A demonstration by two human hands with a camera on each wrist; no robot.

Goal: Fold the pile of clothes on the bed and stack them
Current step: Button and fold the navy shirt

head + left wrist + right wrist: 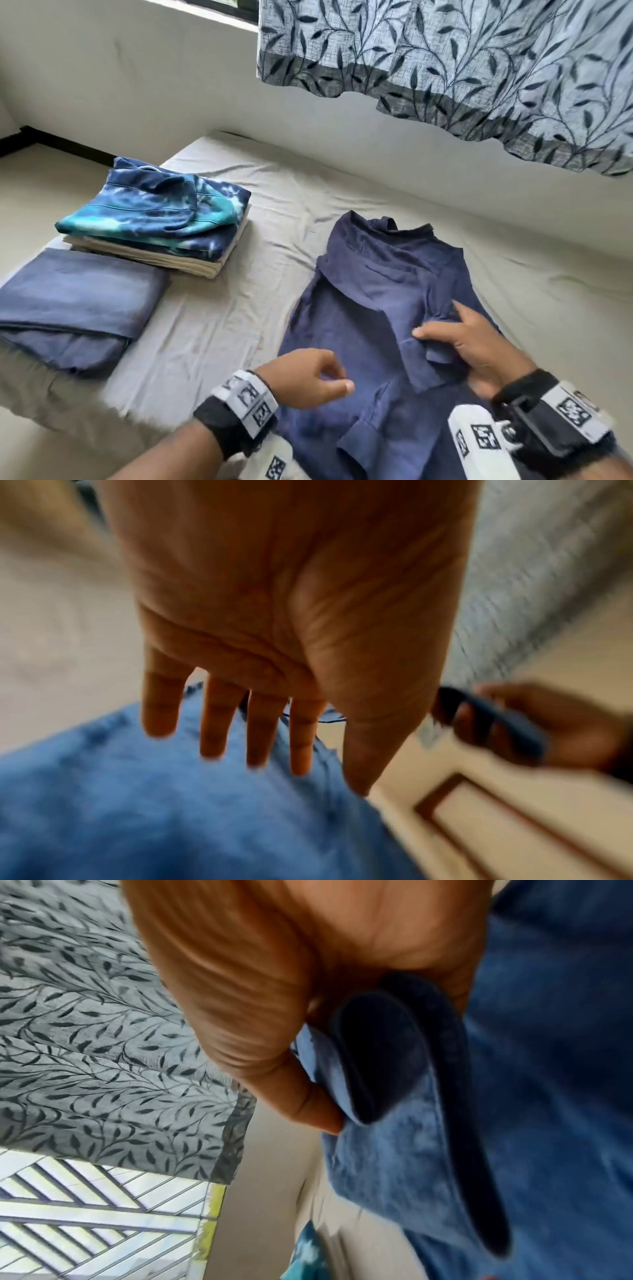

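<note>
1. The right hand (476, 346) pinches a folded edge of the navy shirt (373, 308); the right wrist view shows the thumb (308, 1110) pressed against a doubled flap of blue cloth (394, 1056), fingers curled behind it.
2. The left hand (308, 377) hovers just above the shirt's lower left part, holding nothing. In the head view its fingers look loosely curled; in the left wrist view the fingers (215, 723) hang fairly straight and apart over the blue fabric, and blur hides whether they touch it.
3. The shirt lies flat on the bed sheet (222, 325) directly ahead of both hands, its long axis running away from the person, collar at the far end and hem near the wrists. One sleeve already seems folded in across the chest.
4. The right hand is nearer the shirt's middle and has the cloth; the left is nearer the hem and the left edge. My judgement is that the next fold turns on this, the right carrying its flap across while the left steadies or takes the near edge.
5. Well apart to the left sit the stack (154, 226), topped by a tie-dye garment (147, 202), and a folded blue piece (75, 308) just in front of it.
</note>
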